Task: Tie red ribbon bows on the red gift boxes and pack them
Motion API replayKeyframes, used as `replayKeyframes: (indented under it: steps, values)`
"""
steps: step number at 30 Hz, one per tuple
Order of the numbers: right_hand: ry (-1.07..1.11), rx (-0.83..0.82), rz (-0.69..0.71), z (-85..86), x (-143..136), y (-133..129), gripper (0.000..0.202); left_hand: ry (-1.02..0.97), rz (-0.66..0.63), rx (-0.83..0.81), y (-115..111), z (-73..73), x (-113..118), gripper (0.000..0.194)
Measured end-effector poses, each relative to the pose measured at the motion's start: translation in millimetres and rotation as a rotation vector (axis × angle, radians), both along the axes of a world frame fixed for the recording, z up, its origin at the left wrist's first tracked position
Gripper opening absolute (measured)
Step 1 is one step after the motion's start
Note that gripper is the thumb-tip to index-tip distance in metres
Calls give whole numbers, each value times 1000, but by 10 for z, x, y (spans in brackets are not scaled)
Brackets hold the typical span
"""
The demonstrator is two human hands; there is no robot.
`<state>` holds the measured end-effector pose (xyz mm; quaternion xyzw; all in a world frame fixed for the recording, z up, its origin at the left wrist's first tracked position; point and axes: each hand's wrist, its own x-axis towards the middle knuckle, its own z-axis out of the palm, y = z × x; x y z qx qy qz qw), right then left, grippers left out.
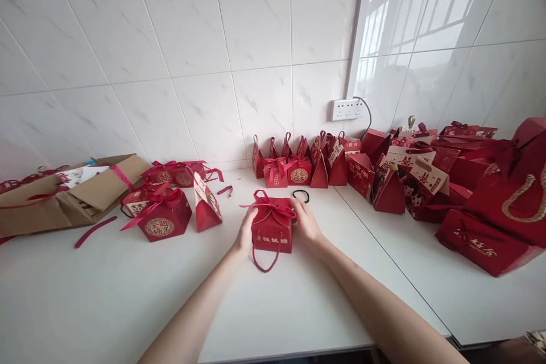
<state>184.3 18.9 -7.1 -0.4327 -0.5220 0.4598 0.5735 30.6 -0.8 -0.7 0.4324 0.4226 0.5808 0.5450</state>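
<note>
A red gift box (272,227) stands upright on the white table in front of me. It has a ribbon bow (268,202) on top, gold lettering on its front and a red cord handle (267,268) hanging down. My left hand (244,233) is against its left side, and my right hand (305,219) is against its right side, so the box is held between them. The fingertips of both hands are partly hidden behind the box. Just behind my right hand lies a black loop (301,196).
Red gift boxes (299,173) line the tiled wall, with a larger pile (430,176) to the right. At left are bow-tied boxes (164,219), a triangular box (207,205), a loose ribbon (94,231) and an open cardboard carton (85,196). A socket strip (347,110) is on the wall.
</note>
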Motion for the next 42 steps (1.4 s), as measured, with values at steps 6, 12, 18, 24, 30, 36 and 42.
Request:
replayKeyframes:
  steps: [6,12,18,24,30,36,42]
  values:
    - [-130,176,3,178,-6,-135,37,221,-123,447,-101,32,-99,52]
    - [-213,291,131,195,46,-153,35,409,-99,521,-55,-1,-169,64]
    - [-179,164,110,76,135,-135,45,453,-126,501,-7,-22,-164,61]
    - [-340,474,39,93,300,-169,32,535,-57,394,-70,87,-153,65]
    - [-479,457,34,79,234,-183,15,604,72,312,-82,116,-168,63]
    - [-457,447,-8,92,227,-201,14,495,18,301,-78,91,-150,69]
    - [-310,372,7,93,221,-165,22,614,51,325,-102,114,-126,76]
